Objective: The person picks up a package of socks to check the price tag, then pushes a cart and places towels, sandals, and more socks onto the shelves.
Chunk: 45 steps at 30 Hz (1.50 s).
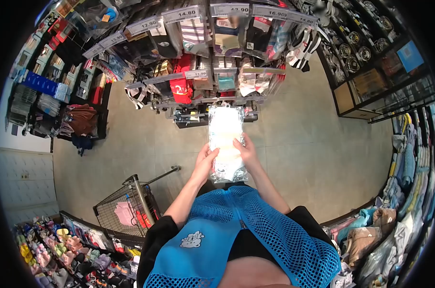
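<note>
In front of my chest I hold a clear plastic packet (pixel 227 127) upright, with its long side pointing away from me. Glare washes out most of it. Its contents look pale and folded, but I cannot make out what they are. My left hand (pixel 206 162) grips the left edge, thumb on top. On the opposite edge, my right hand (pixel 246 151) grips it the same way. The fingers under the packet are hidden. Just beyond it stands a display rack (pixel 241 71) hung with packaged socks (pixel 181 86) and price tags.
A wire shopping cart (pixel 126 206) with pink and red items stands at lower left. Shelves of footwear (pixel 64 254) fill the bottom left. Folded textiles (pixel 404 153) line the right side, below a black shelf unit (pixel 366 86). Grey floor (pixel 313 144) surrounds the rack.
</note>
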{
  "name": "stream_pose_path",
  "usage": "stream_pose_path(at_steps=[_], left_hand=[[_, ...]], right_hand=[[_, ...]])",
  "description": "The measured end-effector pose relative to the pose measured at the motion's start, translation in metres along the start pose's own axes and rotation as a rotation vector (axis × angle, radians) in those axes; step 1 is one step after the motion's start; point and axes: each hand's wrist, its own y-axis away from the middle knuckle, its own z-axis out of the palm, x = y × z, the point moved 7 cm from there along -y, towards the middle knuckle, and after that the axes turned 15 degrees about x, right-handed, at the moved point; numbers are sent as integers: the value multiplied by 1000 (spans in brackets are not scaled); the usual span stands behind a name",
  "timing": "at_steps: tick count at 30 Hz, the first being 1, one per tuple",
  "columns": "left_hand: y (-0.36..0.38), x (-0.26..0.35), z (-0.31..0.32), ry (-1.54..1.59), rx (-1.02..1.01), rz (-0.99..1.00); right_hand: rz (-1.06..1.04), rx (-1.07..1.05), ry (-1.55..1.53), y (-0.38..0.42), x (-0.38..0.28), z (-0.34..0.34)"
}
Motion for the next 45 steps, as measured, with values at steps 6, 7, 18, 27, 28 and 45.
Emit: stream_pose_path(at_steps=[6,7,18,27,28,45], left_hand=[[-13,25,-5,57,-57,84],[-17,34,-8,4,-55,162],[-59,96,-30,120,-228,171],[-80,136,-57,-68,-186,318],[-80,144,-55,-103,-225,335],[-105,387,90,-1315,489,1939]], right_hand=[[157,-44,-109,-4,-8,25],[138,-5,-91,-9,-3,28],[-50,-114,-234,-13,-57,108],[-32,-22,-180,-32,-30,143],[-63,23,-189,-32,-26,141],[-379,-314,21,-190,-120,154]])
